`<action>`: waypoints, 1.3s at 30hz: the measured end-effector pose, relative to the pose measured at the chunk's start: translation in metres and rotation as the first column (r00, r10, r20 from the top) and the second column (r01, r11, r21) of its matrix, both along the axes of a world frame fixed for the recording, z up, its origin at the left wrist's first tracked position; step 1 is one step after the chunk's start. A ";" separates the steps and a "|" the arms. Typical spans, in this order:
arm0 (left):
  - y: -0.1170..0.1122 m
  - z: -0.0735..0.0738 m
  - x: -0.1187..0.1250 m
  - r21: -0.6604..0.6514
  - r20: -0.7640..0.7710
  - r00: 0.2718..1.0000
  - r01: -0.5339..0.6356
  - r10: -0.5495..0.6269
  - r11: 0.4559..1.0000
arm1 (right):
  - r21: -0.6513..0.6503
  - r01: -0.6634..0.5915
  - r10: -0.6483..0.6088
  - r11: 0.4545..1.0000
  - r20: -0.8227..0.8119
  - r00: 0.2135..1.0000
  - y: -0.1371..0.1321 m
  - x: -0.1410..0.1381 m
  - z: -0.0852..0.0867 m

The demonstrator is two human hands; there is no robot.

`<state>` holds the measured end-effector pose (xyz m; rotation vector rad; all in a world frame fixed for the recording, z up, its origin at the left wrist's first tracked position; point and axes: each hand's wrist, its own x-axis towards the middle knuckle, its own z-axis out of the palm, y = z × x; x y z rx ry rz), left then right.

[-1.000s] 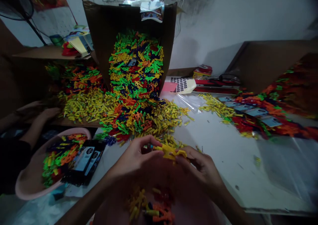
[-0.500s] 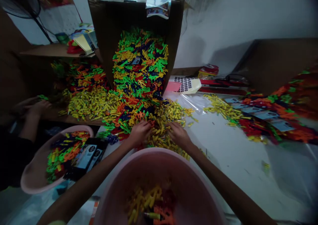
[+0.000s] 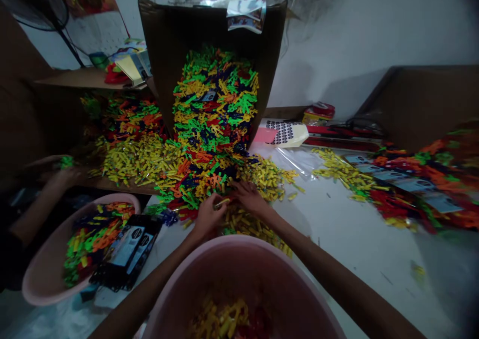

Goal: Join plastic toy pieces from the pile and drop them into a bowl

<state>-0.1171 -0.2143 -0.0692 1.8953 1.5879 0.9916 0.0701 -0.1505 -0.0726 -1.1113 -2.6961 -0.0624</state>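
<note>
My left hand (image 3: 209,214) is closed around a small yellow plastic piece (image 3: 222,203) whose end sticks out between thumb and fingers. Close on its right, my right hand (image 3: 250,199) reaches palm down over the heap, fingers stretched out, touching something reddish whose shape is hidden. Beneath both hands lies a pile of yellow tube-like pieces (image 3: 243,221). Behind them a mixed heap of green, orange, blue, red and yellow plastic figures (image 3: 215,109) spills from a tipped cardboard box (image 3: 271,64). A pink basin (image 3: 239,241) in front of me contains yellow and red pieces.
To the left, another person's arm (image 3: 33,204) is near a second pink basin (image 3: 123,198) with mixed pieces and dark printed packs (image 3: 130,246). On the right lie printed cards (image 3: 396,174) and more coloured pieces. Clear plastic film (image 3: 295,162) rests on the white table (image 3: 318,214).
My right hand has moved left, up close to my left hand. My left hand has drawn slightly back and now shows a yellow piece in its fingers. The view has shifted slightly.
</note>
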 end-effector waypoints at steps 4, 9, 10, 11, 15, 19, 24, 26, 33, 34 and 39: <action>-0.021 0.016 -0.014 -0.290 0.586 0.798 0.040 0.144 0.956 | -0.067 -0.019 0.010 0.998 -0.122 0.992 0.002 -0.006 -0.007; -0.036 0.051 -0.015 -0.435 0.851 0.423 0.235 0.311 0.869 | -0.472 -0.060 -0.290 0.880 -0.632 0.718 -0.028 -0.009 0.010; -0.038 0.060 -0.015 -0.441 0.849 0.422 0.238 0.317 0.866 | -0.569 -0.128 -0.378 0.812 -0.680 0.628 -0.038 -0.008 0.017; -0.039 0.067 -0.014 -0.442 0.842 0.443 0.236 0.309 0.865 | -0.638 -0.205 -0.449 0.742 -0.700 0.556 -0.048 -0.006 0.025; -0.047 0.094 -0.008 -0.360 0.767 0.621 0.205 0.164 0.910 | -0.705 -0.324 -0.520 0.630 -0.694 0.499 -0.087 0.009 0.065; -0.061 0.108 0.005 -0.230 0.613 0.787 0.097 0.066 0.968 | -0.698 -0.167 -0.566 0.696 -0.677 0.470 -0.118 0.018 0.095; -0.077 0.111 0.020 -0.108 0.542 0.836 -0.028 0.082 0.994 | -0.638 -0.068 -0.550 0.767 -0.708 0.443 -0.143 0.012 0.105; -0.082 0.111 0.021 -0.075 0.530 0.844 -0.057 0.089 0.996 | -0.601 -0.065 -0.515 0.796 -0.730 0.449 -0.149 0.008 0.106; -0.096 0.113 0.025 0.011 0.553 0.831 -0.073 0.055 0.997 | -0.500 -0.022 -0.438 0.866 -0.778 0.451 -0.168 0.001 0.109; -0.098 0.112 0.027 0.016 0.564 0.824 -0.075 0.053 0.997 | -0.490 -0.011 -0.437 0.872 -0.788 0.434 -0.172 0.000 0.108; -0.104 0.110 0.029 0.036 0.597 0.802 -0.010 -0.013 0.999 | -0.424 0.056 -0.412 0.904 -0.829 0.378 -0.186 -0.006 0.102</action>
